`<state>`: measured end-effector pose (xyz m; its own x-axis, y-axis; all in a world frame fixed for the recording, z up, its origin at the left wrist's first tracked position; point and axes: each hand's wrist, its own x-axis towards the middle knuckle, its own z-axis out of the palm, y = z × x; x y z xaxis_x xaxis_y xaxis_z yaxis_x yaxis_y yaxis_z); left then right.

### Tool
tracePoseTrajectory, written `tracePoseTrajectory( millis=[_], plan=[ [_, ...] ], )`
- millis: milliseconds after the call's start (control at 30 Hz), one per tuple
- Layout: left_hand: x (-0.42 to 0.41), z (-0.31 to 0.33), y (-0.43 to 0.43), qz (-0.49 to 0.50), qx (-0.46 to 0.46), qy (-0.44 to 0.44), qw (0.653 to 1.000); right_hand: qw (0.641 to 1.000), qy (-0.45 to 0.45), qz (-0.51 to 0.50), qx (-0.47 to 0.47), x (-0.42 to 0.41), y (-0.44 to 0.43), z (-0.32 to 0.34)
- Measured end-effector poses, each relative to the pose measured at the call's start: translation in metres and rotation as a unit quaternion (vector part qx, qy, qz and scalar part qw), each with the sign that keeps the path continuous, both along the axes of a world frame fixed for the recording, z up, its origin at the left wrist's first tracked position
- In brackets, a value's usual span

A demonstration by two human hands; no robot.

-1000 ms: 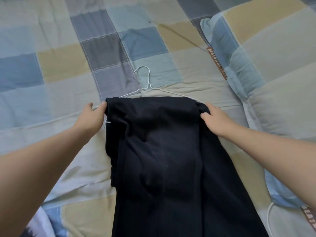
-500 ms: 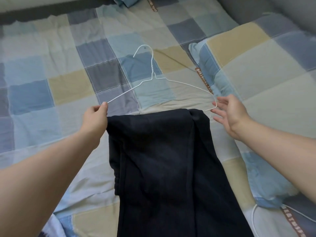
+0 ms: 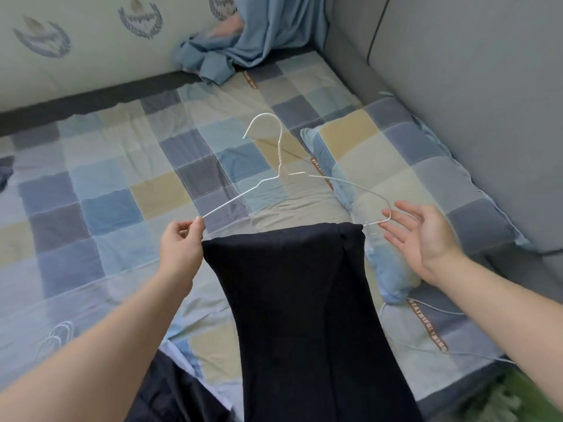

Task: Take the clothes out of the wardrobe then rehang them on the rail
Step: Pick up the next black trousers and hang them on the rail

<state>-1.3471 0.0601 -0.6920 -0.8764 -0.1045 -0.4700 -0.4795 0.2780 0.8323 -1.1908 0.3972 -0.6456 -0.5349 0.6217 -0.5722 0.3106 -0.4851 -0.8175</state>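
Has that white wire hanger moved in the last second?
Yes. The hanger lay flat on the checked bedcover; now the left hand holds it lifted clear above that cover, with the dark garment draped over its bar.

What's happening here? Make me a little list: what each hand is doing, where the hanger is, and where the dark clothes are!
left hand: pinches the left end of the white hanger
right hand: open, fingers spread, beside the white hanger's right end
white hanger: held up above the checked quilt
dark garment: draped over the white hanger, hanging down
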Motion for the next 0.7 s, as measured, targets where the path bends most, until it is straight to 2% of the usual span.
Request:
tracePoseTrajectory(
  millis=[267,400,567,700],
  plan=[
    [0.106,0.144,-0.062,-0.086,0.027,0.030,0.996,0.994,0.041,-0.105,0.000,0.147,-0.102,0.150],
    [0.163,0.207,-0.087,-0.149,0.048,0.060,0.986,0.978,0.081,-0.191,0.025,0.237,-0.164,0.218],
    [0.223,0.263,-0.106,-0.232,0.069,0.100,0.965,0.959,0.093,-0.257,0.074,0.343,-0.226,0.264],
    [0.269,0.290,-0.103,-0.291,0.078,0.124,0.946,0.936,0.045,-0.312,0.153,0.410,-0.265,0.286]
  ],
)
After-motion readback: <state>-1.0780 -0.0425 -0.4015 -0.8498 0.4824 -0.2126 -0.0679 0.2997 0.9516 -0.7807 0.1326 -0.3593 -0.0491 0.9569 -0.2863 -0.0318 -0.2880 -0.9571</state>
